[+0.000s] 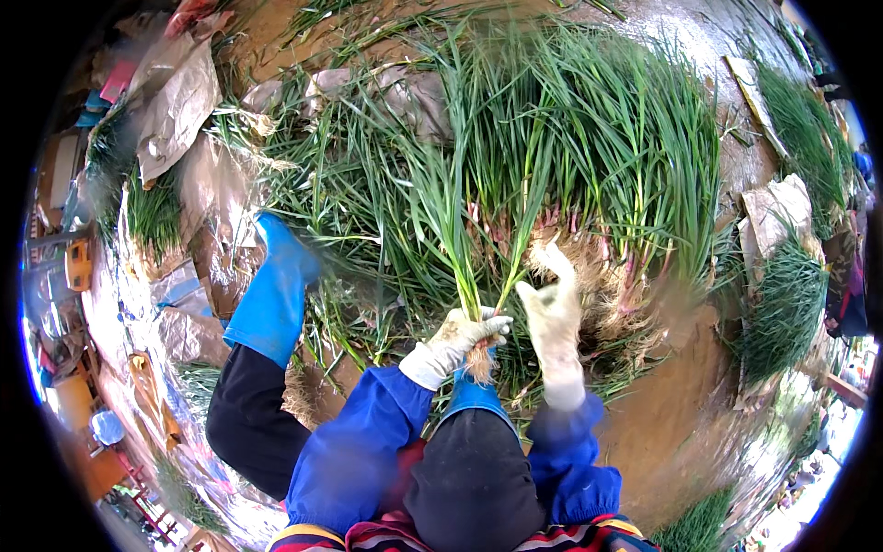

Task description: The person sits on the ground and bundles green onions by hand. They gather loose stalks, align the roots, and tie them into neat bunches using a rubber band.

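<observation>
My left hand (461, 339), in a pale work glove, is closed around a small bunch of green garlic stalks (452, 234). Their leaves point away from me, and pale roots (479, 364) hang below the fist. One stalk (514, 265) leans off to the right of the bunch. Beside it my right hand (555, 310), gloved too, is raised with thumb and fingers apart and nothing visible in it. Beyond both hands lies a large heap of green garlic (572, 131), with reddish stems and tangled roots (614, 276) on its near right side.
Loose leaves and stalks (372, 200) cover the ground left of the heap. My blue rubber boot (272, 290) stands at left; another is partly hidden below my hands. Brown paper sheets (176, 103) lie at upper left. More green bundles (786, 310) sit at right, beyond wet brown ground (669, 400).
</observation>
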